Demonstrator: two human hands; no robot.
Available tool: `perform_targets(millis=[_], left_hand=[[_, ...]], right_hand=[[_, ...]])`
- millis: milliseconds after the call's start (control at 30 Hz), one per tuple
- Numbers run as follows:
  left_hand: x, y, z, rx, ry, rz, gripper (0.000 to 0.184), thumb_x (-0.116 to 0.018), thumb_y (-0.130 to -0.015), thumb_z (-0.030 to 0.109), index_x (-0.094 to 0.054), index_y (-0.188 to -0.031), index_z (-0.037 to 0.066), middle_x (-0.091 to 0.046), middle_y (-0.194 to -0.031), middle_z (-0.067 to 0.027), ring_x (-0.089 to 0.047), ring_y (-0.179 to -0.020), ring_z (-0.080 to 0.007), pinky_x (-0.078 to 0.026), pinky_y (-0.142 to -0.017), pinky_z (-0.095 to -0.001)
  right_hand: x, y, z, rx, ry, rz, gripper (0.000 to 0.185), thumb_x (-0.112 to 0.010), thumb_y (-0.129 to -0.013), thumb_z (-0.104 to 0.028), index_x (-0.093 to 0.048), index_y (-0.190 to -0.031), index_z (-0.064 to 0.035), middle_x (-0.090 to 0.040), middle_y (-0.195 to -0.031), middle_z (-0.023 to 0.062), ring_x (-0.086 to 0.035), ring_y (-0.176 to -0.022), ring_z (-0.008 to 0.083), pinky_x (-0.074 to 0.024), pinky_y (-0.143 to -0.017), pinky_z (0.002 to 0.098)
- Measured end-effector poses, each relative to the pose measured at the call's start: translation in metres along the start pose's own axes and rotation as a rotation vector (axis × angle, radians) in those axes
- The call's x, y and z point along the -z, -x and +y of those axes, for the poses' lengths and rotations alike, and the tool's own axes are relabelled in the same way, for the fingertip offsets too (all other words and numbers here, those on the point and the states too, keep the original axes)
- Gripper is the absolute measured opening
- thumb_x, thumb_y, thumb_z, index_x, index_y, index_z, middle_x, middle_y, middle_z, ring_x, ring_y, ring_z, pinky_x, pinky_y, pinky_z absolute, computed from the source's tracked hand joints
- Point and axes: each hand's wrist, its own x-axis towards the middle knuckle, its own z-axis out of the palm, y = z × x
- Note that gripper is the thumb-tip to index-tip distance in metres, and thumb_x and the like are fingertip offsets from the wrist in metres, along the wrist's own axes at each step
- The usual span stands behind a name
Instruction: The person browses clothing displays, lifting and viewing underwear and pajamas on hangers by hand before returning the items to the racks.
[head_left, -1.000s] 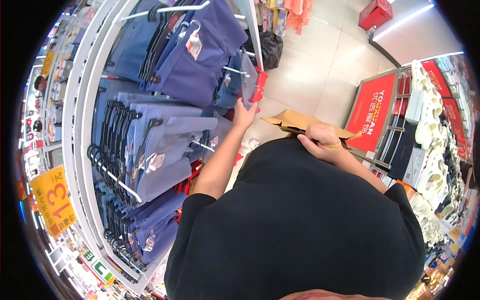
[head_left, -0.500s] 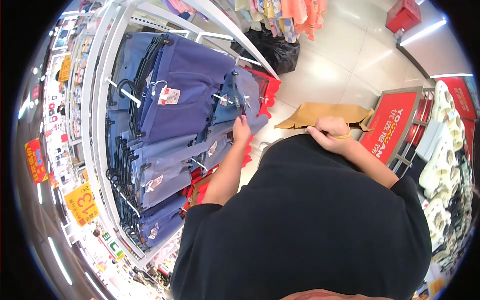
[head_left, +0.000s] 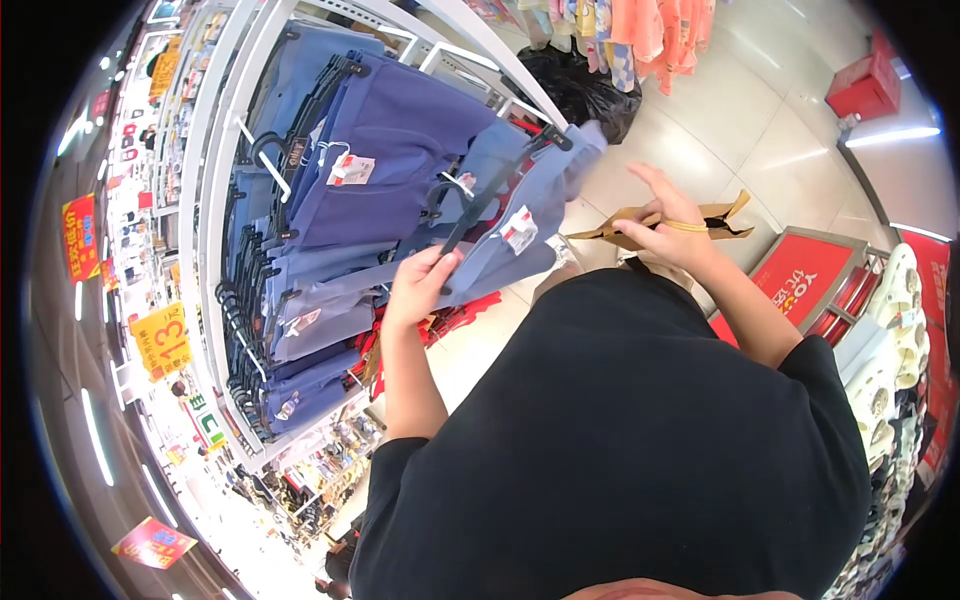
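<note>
My left hand [head_left: 418, 286] is closed on a black hanger [head_left: 487, 197], from which a blue-grey garment [head_left: 545, 205] with a white tag hangs, tilted, in front of the rack. To the right, my right hand [head_left: 668, 218] has its index finger stretched out and its thumb apart; a yellow band is round the wrist. Behind that hand is a brown paper piece [head_left: 725, 212], perhaps a bag, and its hold on it is partly hidden. Left of the held garment, purple-blue trousers [head_left: 390, 150] with a tag hang on the white rack.
The white rack frame [head_left: 212, 200] stands on the left with more folded blue garments. A black plastic bag [head_left: 580, 90] lies on the floor below hanging children's clothes [head_left: 655, 35]. At the right are a red sign [head_left: 800, 275] and pale clogs [head_left: 905, 300].
The hanger and its garment have come away from the rack, toward me, in my left hand. My right hand's index finger has stretched out. The view has shifted.
</note>
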Motion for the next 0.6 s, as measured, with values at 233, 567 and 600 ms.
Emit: perform_targets(millis=[233,567,600], left_hand=[[0.022,0.034,0.055,-0.038,0.360,-0.107,0.020,-0.059,-0.096,0.016,-0.065,-0.091,-0.003,-0.056,-0.077,0.0020,-0.046,-0.071,-0.0066,-0.035,-0.064,-0.0231],[0.046,0.063,0.073,-0.161,0.435,0.258,0.025,-0.063,-0.094,0.025,-0.063,-0.090,0.000,-0.055,-0.074,0.0043,-0.043,-0.064,-0.0044,-0.031,-0.062,-0.0202],[0.052,0.065,0.070,-0.161,0.417,0.264,0.025,-0.063,-0.094,0.025,-0.063,-0.090,0.000,-0.055,-0.074,0.0044,-0.043,-0.064,-0.0042,-0.031,-0.061,-0.0200]], right_hand=[[-0.004,-0.012,-0.001,0.024,-0.199,-0.014,0.083,-0.083,-0.073,-0.021,-0.040,-0.144,-0.0101,-0.052,-0.134,0.0158,-0.067,-0.074,0.0203,-0.0538,-0.071,0.0297],[-0.005,-0.004,0.010,0.291,-0.052,-0.105,0.014,-0.069,-0.087,-0.010,-0.064,-0.090,0.0023,-0.063,-0.076,0.0075,-0.062,-0.067,0.0135,-0.0481,-0.060,0.0295],[-0.005,-0.003,0.010,0.195,-0.040,-0.109,0.015,-0.068,-0.088,-0.012,-0.063,-0.087,0.0012,-0.062,-0.073,0.0087,-0.060,-0.064,0.0155,-0.0476,-0.059,0.0308]])
